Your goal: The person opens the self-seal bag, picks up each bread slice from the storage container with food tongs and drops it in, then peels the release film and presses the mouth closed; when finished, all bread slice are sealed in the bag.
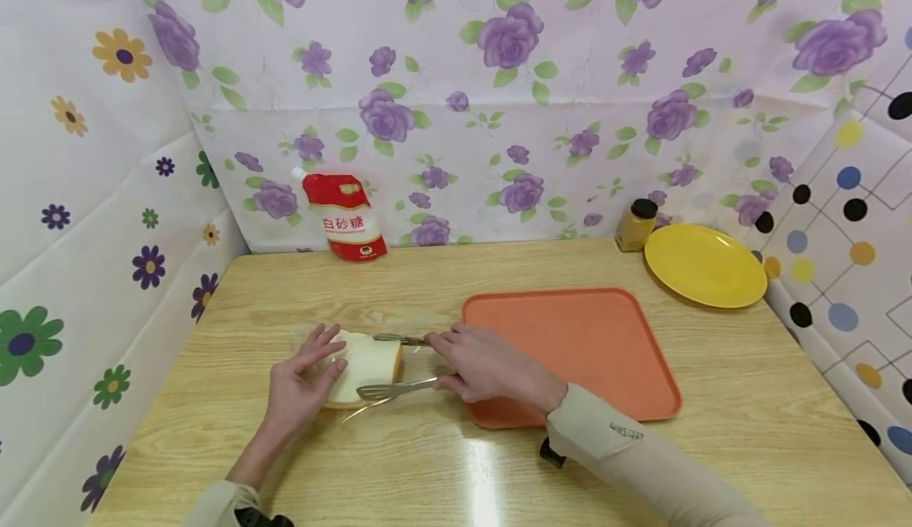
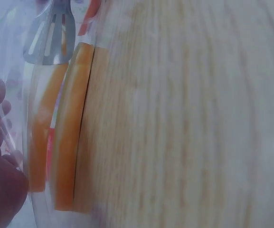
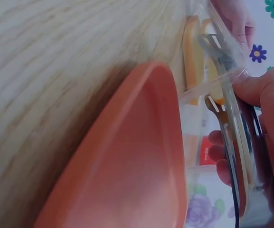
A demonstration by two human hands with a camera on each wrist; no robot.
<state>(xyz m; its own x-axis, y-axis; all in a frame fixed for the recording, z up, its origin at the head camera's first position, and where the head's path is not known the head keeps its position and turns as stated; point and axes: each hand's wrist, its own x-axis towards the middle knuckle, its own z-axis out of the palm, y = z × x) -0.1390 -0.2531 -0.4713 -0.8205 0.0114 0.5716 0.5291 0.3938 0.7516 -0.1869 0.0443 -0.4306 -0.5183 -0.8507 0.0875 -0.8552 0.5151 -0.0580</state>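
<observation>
Slices of white bread (image 1: 362, 365) with brown crust lie in a clear plastic bag (image 3: 229, 28) on the table's left half. My left hand (image 1: 305, 377) rests on the bag at the bread's left end, its fingers and thumb spread apart. My right hand (image 1: 484, 362) grips metal tongs (image 1: 399, 388) whose slotted arms stand apart and reach left into the bag's mouth, over the bread. The left wrist view shows one slotted tong end (image 2: 51, 38) above the upper slice (image 2: 39, 147), with a lower slice (image 2: 72, 137) beside it.
An orange tray (image 1: 570, 337) lies under and beyond my right forearm. At the back right are a yellow plate (image 1: 705, 266) and a black-capped jar (image 1: 636, 226). A red and white sugar pouch (image 1: 349, 218) stands at the back left by the flowered curtain (image 1: 456, 60).
</observation>
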